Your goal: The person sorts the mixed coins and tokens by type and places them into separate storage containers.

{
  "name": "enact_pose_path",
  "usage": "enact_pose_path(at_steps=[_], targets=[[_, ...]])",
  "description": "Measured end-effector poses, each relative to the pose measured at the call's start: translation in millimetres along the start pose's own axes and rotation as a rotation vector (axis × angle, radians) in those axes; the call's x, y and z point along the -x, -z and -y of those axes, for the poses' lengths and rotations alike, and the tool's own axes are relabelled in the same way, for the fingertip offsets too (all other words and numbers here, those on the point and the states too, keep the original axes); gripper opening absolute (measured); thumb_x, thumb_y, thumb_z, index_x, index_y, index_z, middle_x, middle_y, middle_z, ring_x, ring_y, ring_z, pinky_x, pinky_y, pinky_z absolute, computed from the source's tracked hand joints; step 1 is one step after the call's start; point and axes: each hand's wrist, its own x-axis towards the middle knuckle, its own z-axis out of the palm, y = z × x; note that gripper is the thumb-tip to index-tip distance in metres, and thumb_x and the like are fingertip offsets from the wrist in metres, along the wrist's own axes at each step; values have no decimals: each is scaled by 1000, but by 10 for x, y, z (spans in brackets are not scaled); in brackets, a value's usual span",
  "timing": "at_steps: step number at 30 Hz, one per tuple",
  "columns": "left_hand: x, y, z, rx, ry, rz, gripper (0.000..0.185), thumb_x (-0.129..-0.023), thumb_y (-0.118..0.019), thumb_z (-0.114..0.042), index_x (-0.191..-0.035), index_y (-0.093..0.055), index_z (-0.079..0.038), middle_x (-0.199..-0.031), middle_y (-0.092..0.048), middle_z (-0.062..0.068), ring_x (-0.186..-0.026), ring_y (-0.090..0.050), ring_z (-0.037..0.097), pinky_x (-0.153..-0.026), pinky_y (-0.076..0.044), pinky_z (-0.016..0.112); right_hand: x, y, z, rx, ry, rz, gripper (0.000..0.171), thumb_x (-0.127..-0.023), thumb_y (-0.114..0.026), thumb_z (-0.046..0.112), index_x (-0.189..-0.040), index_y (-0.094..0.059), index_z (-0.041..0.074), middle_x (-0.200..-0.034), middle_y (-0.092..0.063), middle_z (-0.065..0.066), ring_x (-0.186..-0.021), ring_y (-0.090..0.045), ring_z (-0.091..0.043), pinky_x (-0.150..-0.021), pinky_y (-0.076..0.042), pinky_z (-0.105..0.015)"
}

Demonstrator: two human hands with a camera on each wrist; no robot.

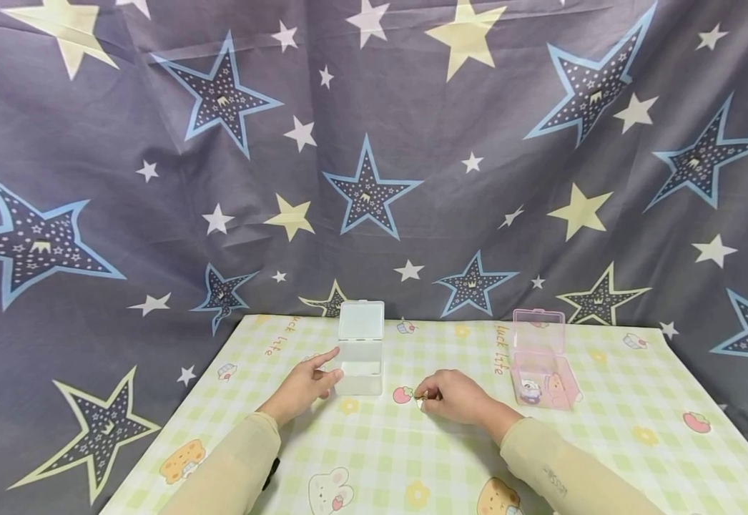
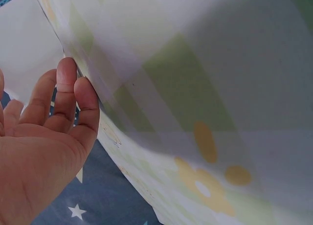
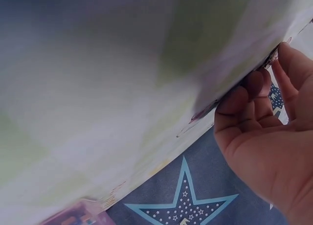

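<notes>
The right hand point(image 1: 460, 398) rests on the worktop point(image 1: 631, 436), its fingers curled narrow and pinching a small gold-coloured item point(image 1: 420, 402) at their tips (too small to say what it is). Just beyond the left hand's fingers stands the clear box point(image 1: 361, 357), its lid tipped up behind it. The left hand point(image 1: 303, 386) lies beside that box with fingers relaxed and fairly straight, the forefinger stretched toward the box's near left wall; the thumb seems to touch or nearly touch it, though I cannot tell for certain. The wrist views show little beyond fingers against the checked cloth.

To do this step well, my judgement is that the pinch should stay firm at the fingertips, since so small a piece slips easily, and the left hand should steady the clear box so it does not slide on the smooth cloth.

Counting: two small lidded boxes, one clear and one pink box point(image 1: 541, 361), the latter well off to the far side of the right fingers, lid also raised; one pinched item; two hands.
</notes>
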Motion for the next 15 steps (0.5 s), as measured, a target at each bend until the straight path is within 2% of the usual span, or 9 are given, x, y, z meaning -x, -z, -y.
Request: enact_pose_path(at_steps=[8, 15], targets=[[-4, -3, 11, 3, -4, 1, 61, -107, -68, -35, -164, -47, -26, -122, -79, 9, -91, -74, 22, -89, -55, 43, 1, -5, 26, 3, -17, -2, 12, -90, -82, 9, -101, -84, 12, -83, -74, 7, -77, -57, -4, -73, -50, -25], [-4, -3, 17, -5, -6, -3, 62, -106, -68, -38, -163, -47, -26, -120, -80, 9, -91, -75, 22, -89, -55, 44, 10, -13, 10, 10, -40, -7, 7, -91, -83, 11, -96, -80, 14, -85, -73, 8, -77, -56, 0, -75, -51, -25]])
